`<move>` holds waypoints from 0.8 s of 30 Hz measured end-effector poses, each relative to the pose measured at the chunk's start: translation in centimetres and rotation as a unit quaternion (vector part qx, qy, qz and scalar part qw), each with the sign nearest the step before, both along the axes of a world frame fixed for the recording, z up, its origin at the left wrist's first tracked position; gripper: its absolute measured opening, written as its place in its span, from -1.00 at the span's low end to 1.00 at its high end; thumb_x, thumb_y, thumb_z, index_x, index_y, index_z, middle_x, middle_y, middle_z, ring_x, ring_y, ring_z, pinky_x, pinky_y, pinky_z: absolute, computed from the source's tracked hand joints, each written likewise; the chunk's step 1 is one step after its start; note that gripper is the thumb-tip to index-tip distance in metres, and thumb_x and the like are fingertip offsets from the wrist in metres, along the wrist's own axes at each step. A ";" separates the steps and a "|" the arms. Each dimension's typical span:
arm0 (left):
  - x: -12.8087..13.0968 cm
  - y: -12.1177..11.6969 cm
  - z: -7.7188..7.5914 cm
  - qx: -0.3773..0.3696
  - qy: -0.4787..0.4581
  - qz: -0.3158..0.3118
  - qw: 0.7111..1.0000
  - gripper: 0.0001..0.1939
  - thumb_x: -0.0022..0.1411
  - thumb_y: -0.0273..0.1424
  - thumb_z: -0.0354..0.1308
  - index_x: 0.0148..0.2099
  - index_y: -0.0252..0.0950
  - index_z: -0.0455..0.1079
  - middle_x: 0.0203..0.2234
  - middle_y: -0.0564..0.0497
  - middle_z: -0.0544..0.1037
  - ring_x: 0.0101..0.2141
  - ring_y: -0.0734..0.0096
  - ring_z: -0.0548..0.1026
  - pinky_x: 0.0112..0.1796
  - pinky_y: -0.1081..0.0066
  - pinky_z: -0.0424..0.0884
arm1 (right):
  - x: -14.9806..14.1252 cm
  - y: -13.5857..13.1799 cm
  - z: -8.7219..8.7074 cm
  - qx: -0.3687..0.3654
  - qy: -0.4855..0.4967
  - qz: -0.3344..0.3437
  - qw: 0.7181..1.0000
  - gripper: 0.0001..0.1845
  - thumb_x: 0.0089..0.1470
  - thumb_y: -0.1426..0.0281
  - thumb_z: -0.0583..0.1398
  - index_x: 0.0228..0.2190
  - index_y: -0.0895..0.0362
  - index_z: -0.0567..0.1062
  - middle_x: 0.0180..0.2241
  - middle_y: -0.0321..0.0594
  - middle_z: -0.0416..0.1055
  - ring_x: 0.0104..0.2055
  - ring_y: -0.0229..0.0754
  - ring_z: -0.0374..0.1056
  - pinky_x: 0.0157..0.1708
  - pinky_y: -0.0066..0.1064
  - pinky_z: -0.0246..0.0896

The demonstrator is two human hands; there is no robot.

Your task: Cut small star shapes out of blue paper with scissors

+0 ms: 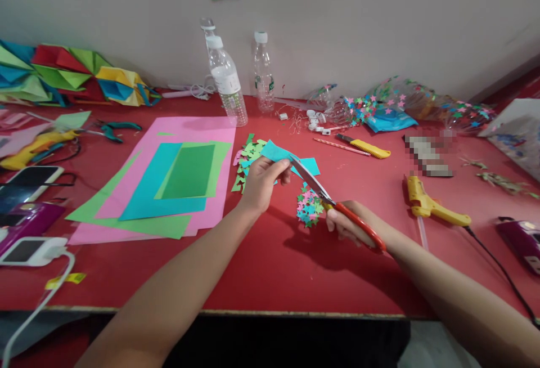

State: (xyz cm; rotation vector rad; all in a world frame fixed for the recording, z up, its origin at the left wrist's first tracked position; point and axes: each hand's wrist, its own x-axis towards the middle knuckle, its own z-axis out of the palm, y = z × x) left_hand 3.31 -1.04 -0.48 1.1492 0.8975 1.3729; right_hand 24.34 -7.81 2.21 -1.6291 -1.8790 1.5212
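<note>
Between the thumb and fingers of my left hand (262,181) is a piece of blue paper (275,151). My right hand (346,223) grips a pair of scissors (314,181) with red handles, and the blades reach the edge of that paper by my left fingertips. Another blue paper piece (309,166) shows behind the blades. Under the scissors lies a small pile of paper stars (309,207) in pink, blue and green. Green and pink paper scraps (243,171) are heaped just past my left hand, which hides part of them.
Coloured paper sheets (189,171) lie stacked at the left. Plastic bottles (264,75) stand by the wall. A yellow box cutter (371,148) and a yellow glue gun (434,205) with a cord are on the right. Pliers (116,129) and phones (29,185) sit far left.
</note>
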 end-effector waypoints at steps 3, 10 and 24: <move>0.0 0.1 0.1 -0.004 -0.006 -0.009 1.000 -0.84 0.08 -0.37 0.18 -0.51 -0.29 0.38 -0.66 0.10 0.44 -0.63 0.60 0.36 -0.56 0.50 0.27 | 0.1 0.1 -0.1 -0.004 -0.007 0.002 1.000 -0.36 0.02 -0.19 0.05 -0.53 0.16 0.38 -0.67 -0.34 0.24 -0.72 -0.38 0.12 -0.68 -0.50 0.04; -0.1 0.1 0.0 -0.002 0.011 -0.003 1.000 -0.82 0.09 -0.35 0.18 -0.51 -0.29 0.38 -0.66 0.09 0.44 -0.62 0.59 0.36 -0.55 0.49 0.29 | -0.1 0.1 -0.4 -0.026 -0.038 -0.038 0.998 -0.39 0.06 -0.16 0.05 -0.55 0.14 0.36 -0.67 -0.34 0.26 -0.77 -0.40 0.07 -0.75 -0.52 -0.04; -0.3 0.2 0.0 -0.030 -0.011 0.006 0.999 -0.87 0.04 -0.36 0.23 -0.49 -0.29 0.41 -0.66 0.10 0.44 -0.65 0.61 0.36 -0.58 0.52 0.27 | 0.1 0.4 0.5 -0.009 -0.030 -0.034 0.999 -0.39 -0.09 -0.19 0.17 -0.60 0.12 0.30 -0.74 -0.37 0.21 -0.76 -0.38 0.09 -0.75 -0.53 -0.02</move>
